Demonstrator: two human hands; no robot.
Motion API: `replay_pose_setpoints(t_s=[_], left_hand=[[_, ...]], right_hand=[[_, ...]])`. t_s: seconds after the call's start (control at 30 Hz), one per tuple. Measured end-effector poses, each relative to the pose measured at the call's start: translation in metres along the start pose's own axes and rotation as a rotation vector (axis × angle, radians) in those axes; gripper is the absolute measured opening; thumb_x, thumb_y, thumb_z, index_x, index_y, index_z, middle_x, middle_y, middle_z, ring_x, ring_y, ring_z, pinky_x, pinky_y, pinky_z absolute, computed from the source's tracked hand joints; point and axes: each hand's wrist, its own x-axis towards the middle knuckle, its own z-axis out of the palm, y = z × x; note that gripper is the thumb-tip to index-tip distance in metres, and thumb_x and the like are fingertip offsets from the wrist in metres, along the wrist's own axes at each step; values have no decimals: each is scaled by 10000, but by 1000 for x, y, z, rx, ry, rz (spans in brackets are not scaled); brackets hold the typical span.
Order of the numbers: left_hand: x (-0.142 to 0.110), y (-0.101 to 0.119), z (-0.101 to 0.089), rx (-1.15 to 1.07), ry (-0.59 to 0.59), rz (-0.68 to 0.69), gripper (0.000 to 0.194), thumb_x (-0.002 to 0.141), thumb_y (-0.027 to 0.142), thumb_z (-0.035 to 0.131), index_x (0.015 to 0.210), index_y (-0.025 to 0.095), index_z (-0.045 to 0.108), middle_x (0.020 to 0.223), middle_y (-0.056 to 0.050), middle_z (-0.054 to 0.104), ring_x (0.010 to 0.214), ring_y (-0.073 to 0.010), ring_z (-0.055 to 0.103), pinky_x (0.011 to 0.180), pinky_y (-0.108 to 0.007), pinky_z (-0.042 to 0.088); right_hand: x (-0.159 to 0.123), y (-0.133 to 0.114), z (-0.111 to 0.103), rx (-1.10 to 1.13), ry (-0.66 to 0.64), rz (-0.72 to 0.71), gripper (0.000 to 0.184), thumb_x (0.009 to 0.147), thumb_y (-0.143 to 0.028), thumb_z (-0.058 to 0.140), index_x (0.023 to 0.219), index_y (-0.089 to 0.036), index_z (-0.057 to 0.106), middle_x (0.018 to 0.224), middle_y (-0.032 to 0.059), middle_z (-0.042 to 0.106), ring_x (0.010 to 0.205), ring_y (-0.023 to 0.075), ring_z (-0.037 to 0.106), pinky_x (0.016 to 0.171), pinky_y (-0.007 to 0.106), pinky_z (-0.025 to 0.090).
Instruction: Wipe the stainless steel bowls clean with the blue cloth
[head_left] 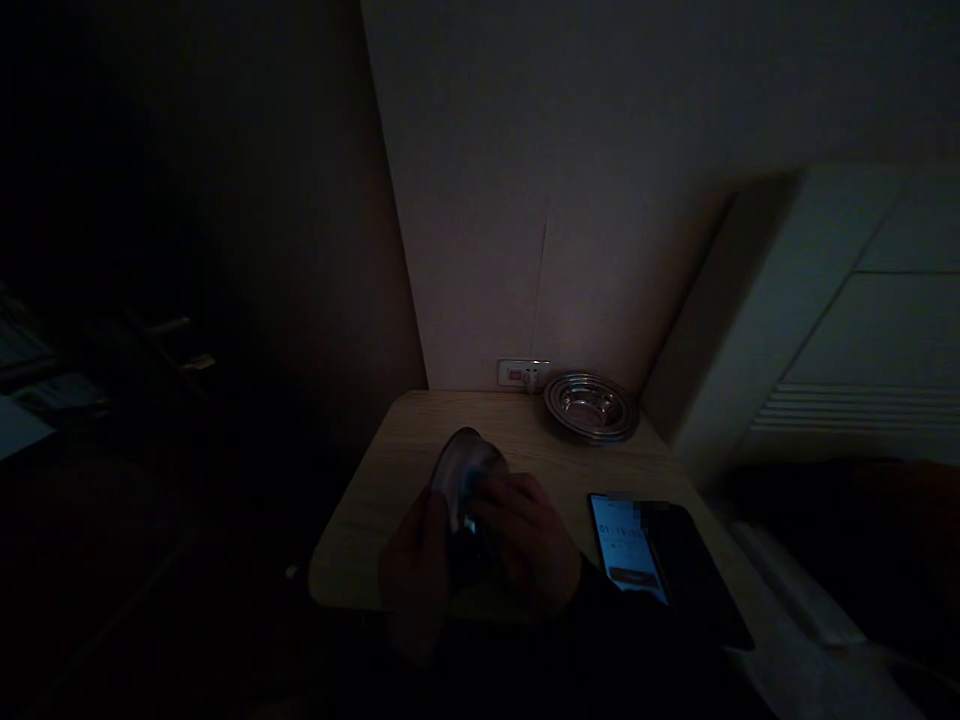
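Observation:
The scene is very dim. Both my hands meet over the near part of a small light wooden table [390, 470]. My left hand [416, 565] is closed on the lower left side of a round shiny object [466, 468], perhaps a metal bowl or lid held on edge. My right hand [529, 540] grips the same object from the right, fingers curled against it. Exactly what the object is stays unclear in the dark.
A steel bowl [591, 406] sits at the table's far right corner, by a wall socket [523, 374]. A lit phone [628, 548] lies on a dark slab [697, 580] at the right. A white cabinet [840, 320] stands at the right; dark clutter lies left.

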Motion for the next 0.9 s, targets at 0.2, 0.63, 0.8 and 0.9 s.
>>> replay_pose_setpoints(t_s=[0.2,0.63,0.8,0.9], left_hand=[[-3,0,4,4,-29,34,474,767,506,455,959,133,676,954,-92,702,892,-229,631,763,-281,480],[-7,11,6,-29,-77,-111,523,795,550,375,758,116,663,696,-78,680,698,-203,620,602,-260,460],[-3,7,6,-2,-42,-108,561,777,610,361,705,129,639,643,-57,656,629,-186,591,555,-255,434],[-2,4,5,38,-39,-94,568,770,621,363,688,130,636,666,-68,664,657,-197,595,587,-266,436]], right_hand=[[12,19,0,34,1,131,284,830,-78,438,1002,-196,632,993,64,667,890,185,573,797,342,487],[-2,29,-7,50,104,266,277,828,-95,459,1009,-205,638,1009,63,668,939,178,593,831,330,487],[-9,0,-11,-28,10,57,266,839,-98,471,1049,-159,623,1084,94,631,961,208,528,813,343,484],[-6,-6,-13,-83,-35,-55,247,847,-128,485,1051,-162,621,1086,83,634,943,219,500,801,356,486]])
